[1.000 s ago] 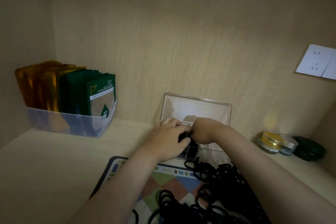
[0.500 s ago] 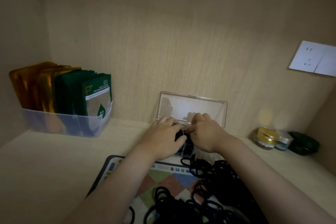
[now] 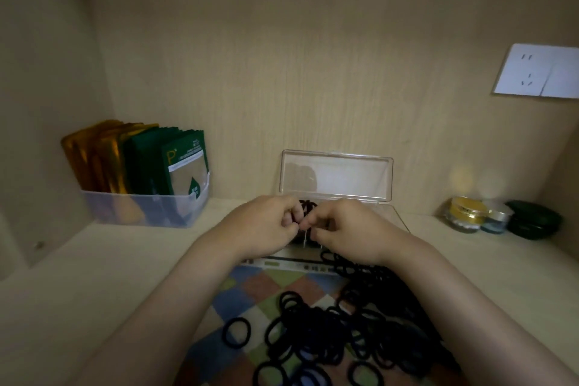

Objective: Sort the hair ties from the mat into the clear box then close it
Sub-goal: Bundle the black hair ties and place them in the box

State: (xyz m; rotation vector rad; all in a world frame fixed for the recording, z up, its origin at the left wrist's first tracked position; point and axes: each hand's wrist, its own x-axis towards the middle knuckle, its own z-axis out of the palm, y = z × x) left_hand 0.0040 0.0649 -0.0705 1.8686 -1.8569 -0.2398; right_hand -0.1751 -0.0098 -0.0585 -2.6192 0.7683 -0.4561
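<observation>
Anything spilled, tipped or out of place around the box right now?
Nothing stands out. The clear box sits level on the shelf with its lid open and upright, and the loose hair ties lie heaped on the mat.

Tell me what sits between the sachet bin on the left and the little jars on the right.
Head view: the open clear box stands there, with the left hand and right hand over it, the left holding hair ties.

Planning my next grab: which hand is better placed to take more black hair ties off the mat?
Right, probably: the right hand sits closest to the black elastic hair ties, piled mostly under that forearm.
</observation>
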